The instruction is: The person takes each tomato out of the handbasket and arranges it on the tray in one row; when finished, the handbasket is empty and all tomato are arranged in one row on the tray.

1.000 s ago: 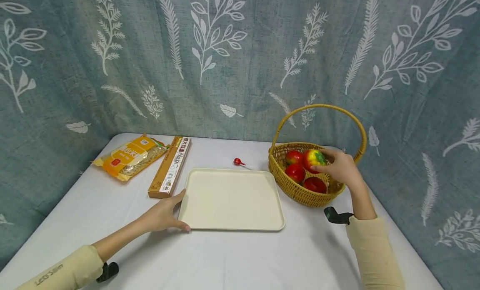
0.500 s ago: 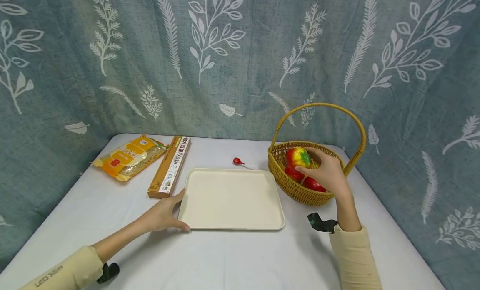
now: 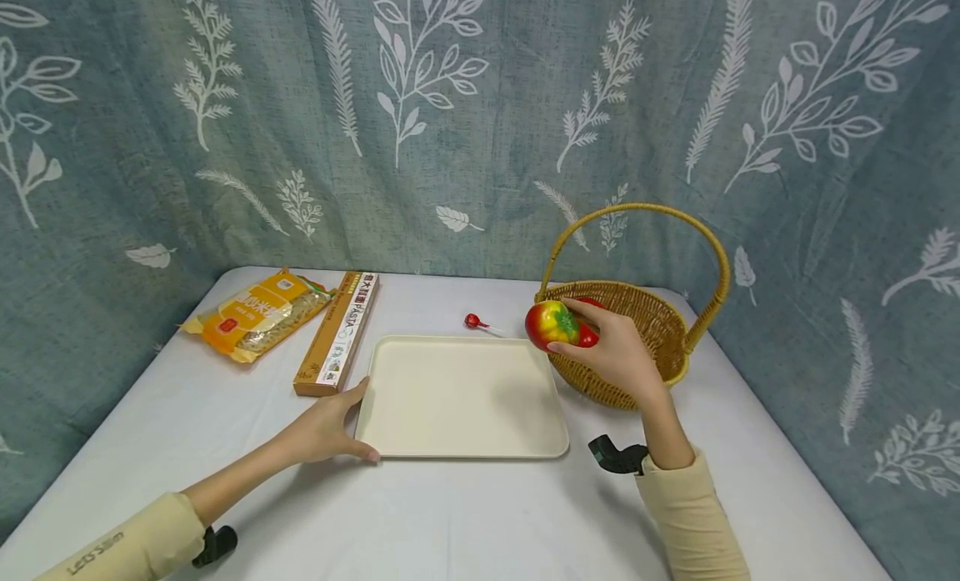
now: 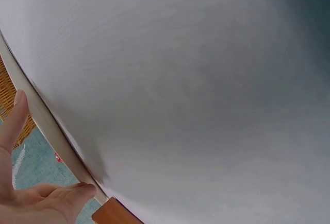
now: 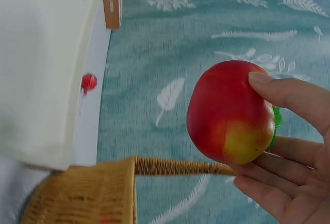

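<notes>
My right hand [image 3: 613, 352] holds a round red-and-yellow fruit [image 3: 551, 324] with a green leafy top between thumb and fingers. It is above the left rim of the wicker basket [image 3: 660, 323], near the tray's far right corner. In the right wrist view the fruit [image 5: 229, 113] shows a smooth skin, with the thumb on its upper side and fingers beneath. Spread along the left edge of the cream tray [image 3: 461, 398], my left hand [image 3: 326, 431] touches the rim with thumb and fingers, also seen in the left wrist view. Red fruits [image 3: 588, 336] in the basket are partly hidden.
A red lollipop [image 3: 473, 321] lies behind the tray. To the tray's left are a brown pasta box [image 3: 330, 348] and an orange bag of grain [image 3: 258, 318]. The basket's tall handle [image 3: 637, 206] arches over it. A patterned curtain [image 3: 420, 214] stands behind the white table.
My right hand has carried the fruit leftward, from over the middle of the basket to its left rim beside the tray. My left hand stays at the tray's edge.
</notes>
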`<action>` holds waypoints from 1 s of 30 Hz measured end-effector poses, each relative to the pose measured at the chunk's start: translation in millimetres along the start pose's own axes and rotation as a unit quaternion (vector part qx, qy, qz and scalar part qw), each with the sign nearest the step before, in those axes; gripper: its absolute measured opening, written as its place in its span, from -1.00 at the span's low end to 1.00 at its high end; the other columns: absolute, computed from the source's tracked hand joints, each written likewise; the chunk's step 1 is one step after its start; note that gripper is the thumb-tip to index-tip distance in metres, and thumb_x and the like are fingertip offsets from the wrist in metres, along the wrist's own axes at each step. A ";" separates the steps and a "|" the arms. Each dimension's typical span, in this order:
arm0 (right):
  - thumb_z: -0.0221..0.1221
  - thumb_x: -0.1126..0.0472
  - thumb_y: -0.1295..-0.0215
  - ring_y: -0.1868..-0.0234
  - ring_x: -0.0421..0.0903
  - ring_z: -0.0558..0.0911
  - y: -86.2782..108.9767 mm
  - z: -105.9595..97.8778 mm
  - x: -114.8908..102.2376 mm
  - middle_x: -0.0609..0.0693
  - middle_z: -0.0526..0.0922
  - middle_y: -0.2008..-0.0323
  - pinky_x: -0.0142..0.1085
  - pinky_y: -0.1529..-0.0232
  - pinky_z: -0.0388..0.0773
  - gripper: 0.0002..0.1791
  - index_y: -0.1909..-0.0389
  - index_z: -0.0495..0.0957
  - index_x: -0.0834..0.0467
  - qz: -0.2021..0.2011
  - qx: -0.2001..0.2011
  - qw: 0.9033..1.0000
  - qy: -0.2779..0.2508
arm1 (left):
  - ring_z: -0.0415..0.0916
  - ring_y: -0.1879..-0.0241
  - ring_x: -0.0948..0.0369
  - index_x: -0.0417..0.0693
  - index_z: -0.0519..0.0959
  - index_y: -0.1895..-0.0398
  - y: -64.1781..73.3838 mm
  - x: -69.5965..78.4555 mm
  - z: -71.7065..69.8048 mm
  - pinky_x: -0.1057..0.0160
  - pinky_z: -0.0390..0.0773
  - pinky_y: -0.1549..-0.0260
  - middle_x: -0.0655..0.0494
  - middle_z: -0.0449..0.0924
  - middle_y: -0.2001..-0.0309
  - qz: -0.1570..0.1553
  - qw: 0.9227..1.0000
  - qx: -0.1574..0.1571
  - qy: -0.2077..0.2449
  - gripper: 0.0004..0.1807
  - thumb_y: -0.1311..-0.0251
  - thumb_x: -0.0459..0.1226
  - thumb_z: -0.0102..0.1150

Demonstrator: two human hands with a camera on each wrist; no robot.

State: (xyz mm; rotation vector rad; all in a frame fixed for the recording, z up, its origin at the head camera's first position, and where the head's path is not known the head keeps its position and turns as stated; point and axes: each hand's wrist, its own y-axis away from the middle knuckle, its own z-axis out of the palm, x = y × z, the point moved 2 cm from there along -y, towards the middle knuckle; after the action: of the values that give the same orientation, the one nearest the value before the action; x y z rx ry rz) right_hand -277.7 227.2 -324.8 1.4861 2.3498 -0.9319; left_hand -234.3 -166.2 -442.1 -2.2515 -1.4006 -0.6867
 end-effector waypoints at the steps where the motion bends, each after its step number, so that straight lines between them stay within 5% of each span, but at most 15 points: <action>1: 0.44 0.04 -0.06 0.08 0.08 0.62 -0.7 2.3 -2.9 0.20 0.61 -0.03 -0.06 0.10 0.61 -0.29 -0.23 0.48 0.23 -0.003 -0.003 1.000 -0.002 | 0.18 -0.31 -0.24 -0.55 0.04 -0.38 0.0 0.0 0.0 -0.14 0.35 -0.17 -0.42 0.17 -0.34 0.000 1.000 -0.001 -0.001 0.35 0.36 0.07 0.57; 30: 0.42 0.10 -0.09 -0.14 -0.04 0.56 -37.6 79.5 -64.0 0.06 0.57 -0.15 -0.21 -0.16 0.48 -0.34 -0.22 0.49 0.20 -0.060 -0.082 0.988 -0.112 | 0.19 -0.31 -0.24 -0.54 0.05 -0.38 -0.3 1.7 -0.7 -0.15 0.35 -0.17 -0.41 0.19 -0.33 -0.009 1.000 -0.002 -0.002 0.35 0.37 0.06 0.59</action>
State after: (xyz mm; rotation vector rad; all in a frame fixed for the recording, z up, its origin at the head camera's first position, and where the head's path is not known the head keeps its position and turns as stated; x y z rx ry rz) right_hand -292.4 120.6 -340.7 1.1259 2.3083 -0.8598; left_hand -234.1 -165.3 -440.6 -2.2479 -1.4235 -0.6909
